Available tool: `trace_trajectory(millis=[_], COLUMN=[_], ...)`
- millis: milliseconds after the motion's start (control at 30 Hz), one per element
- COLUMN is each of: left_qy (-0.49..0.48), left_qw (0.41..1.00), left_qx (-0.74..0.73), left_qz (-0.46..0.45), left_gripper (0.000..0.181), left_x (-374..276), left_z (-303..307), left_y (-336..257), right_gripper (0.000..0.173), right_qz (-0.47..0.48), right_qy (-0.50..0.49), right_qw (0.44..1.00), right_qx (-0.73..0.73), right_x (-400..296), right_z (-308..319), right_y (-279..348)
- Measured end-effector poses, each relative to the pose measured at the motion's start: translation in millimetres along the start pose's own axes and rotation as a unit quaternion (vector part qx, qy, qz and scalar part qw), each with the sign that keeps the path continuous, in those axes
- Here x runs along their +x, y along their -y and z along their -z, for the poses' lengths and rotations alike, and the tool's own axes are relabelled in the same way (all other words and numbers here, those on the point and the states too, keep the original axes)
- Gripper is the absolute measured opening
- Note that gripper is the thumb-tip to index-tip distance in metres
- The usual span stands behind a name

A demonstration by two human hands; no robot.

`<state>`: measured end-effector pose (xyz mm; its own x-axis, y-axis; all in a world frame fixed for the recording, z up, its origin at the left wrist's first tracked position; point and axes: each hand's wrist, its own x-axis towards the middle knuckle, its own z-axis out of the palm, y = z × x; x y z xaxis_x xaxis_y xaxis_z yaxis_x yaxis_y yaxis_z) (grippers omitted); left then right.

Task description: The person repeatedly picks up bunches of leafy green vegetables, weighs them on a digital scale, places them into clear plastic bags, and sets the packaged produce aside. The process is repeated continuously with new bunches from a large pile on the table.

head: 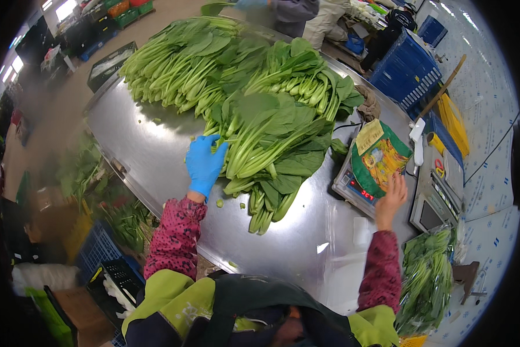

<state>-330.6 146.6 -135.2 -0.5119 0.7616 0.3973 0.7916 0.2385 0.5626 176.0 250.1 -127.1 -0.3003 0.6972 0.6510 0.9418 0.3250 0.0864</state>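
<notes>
A large heap of leafy greens with pale green stalks (190, 65) covers the far and middle part of a stainless steel table (260, 243). My left hand (205, 162), in a blue glove, is at the near left edge of the heap, touching stalks; whether its fingers grip any is unclear. On the right, my bare right hand (391, 199) touches the lower edge of a green and yellow printed bag (379, 158). That bag lies on a digital scale (359, 197) with a lit red display.
Bagged greens (426, 277) stand at the right beside a second device (433, 206). A brown cloth (367, 104) lies beyond the scale. Blue crates (405, 69) stand at the back right. Across the table is another person's sleeve (296, 15). Crates and loose leaves lie left of the table.
</notes>
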Motion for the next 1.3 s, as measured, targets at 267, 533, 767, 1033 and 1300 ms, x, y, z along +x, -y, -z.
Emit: trace_trajectory(millis=[267,533,767,1033,1300], left_qy=[-0.001,0.012,-0.012,-0.211,-0.054], left_qw=[0.971,0.761,0.791,0.975,0.942], left_qx=[-0.219,-0.611,-0.598,0.039,0.229], left_qz=[0.094,0.219,0.126,-0.055,-0.24], left_gripper=[0.008,0.013,0.009,0.023,0.013], left_x=[-3.4,-55.1,-88.4,-33.7,27.7], left_z=[-15.2,100.9,144.7,146.0,-21.1], left_y=[27.5,38.4,-6.9,45.0,12.3], right_gripper=[0.044,0.064,0.052,0.045,0.058], right_qz=[0.057,0.181,0.3,0.162,0.222], right_qy=[0.054,0.142,0.157,-0.184,-0.058], right_qw=[0.902,0.83,0.742,0.858,0.914], right_qx=[0.425,0.508,0.579,0.451,0.334], right_x=[-1.7,55.0,37.7,58.7,89.7], right_z=[25.5,47.0,56.2,73.7,29.3], right_y=[264.1,353.0,370.5,291.9,299.2])
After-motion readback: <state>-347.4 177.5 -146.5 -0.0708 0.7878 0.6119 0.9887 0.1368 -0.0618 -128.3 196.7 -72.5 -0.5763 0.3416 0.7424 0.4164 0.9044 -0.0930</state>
